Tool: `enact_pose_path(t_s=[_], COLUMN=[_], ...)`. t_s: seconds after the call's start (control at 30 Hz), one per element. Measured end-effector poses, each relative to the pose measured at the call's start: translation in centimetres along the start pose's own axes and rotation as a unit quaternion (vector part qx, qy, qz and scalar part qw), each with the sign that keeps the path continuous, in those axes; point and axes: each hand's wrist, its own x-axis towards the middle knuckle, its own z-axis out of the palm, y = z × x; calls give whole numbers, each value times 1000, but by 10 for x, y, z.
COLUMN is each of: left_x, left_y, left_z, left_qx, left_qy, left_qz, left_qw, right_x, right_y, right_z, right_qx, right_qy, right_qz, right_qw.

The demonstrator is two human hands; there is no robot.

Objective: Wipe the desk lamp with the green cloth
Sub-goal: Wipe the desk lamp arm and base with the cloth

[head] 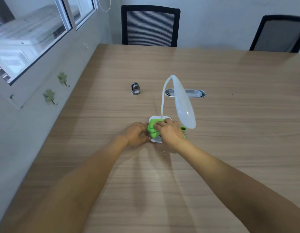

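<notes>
Pressing the green cloth (152, 130) onto the desk lamp (182, 105) base, right hand (169, 132) grips it; left hand (135, 133), at nine o'clock, curls against the base edge.

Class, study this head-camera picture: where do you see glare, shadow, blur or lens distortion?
Head view: a small bright glint sits on the lamp head; soft arm shadows fall across the table; the left hand and right hand on the green cloth look slightly smeared; the window bows from the wide lens.

Office meeting room: long wood-grain worktop (213, 68) had a cable grommet (194, 93) mid-surface, two black mesh office chairs (150, 26) at far edge, window (28, 39) at left wall.
</notes>
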Motion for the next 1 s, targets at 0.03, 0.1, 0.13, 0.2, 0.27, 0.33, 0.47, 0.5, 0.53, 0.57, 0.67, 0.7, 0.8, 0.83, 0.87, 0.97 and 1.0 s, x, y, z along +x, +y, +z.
enact_pose_path(t_s=[0.03,0.1,0.13,0.2,0.27,0.33,0.47,0.5,0.53,0.57,0.67,0.7,0.8,0.83,0.87,0.97,1.0], left_x=[0,0,0,0,2,3,3,3,2,3,3,3,5,4,4,5,5], left_y=[-2,-3,-4,-6,-8,-11,-11,-9,-8,-7,-7,-8,-10,-8,-6,-3,-3], left_z=[2,4,4,3,2,2,1,1,0,0,-1,0,1,2,2,0,-1], left_qx=[5,5,-3,-13,-4,7,20,23,25,26,24,22,24,24,24,25,25], left_qy=[2,4,6,4,-5,-11,-11,-9,-8,-5,-6,-7,-5,-6,-10,-16,-14], left_qz=[-1,-22,-36,-48,-48,-49,-40,-36,-33,-28,-26,-31,-48,-50,-52,-53,-54], left_qw=[1000,1000,999,999,999,999,999,999,999,999,999,999,999,998,998,998,998], right_x=[-3,-17,-25,-45,-58,-52,-21,-14,-9,-6,-3,-6,-33,-47,-60,-78,-73], right_y=[0,9,10,15,18,17,5,3,-1,-3,-7,-7,-3,-2,-1,9,14], right_z=[3,8,9,8,7,1,-11,-9,-7,-4,0,1,4,6,5,4,0], right_qx=[-17,-32,-17,-47,-72,-76,7,27,28,11,-14,-15,3,-1,-1,-6,17], right_qy=[-7,3,15,32,61,80,86,70,33,11,-10,-16,-28,-5,10,47,51], right_qz=[14,10,-12,-26,-51,-61,-9,8,25,33,42,37,2,-17,-27,-17,-5], right_qw=[1000,999,1000,998,994,992,996,997,999,999,999,999,1000,1000,1000,999,999])
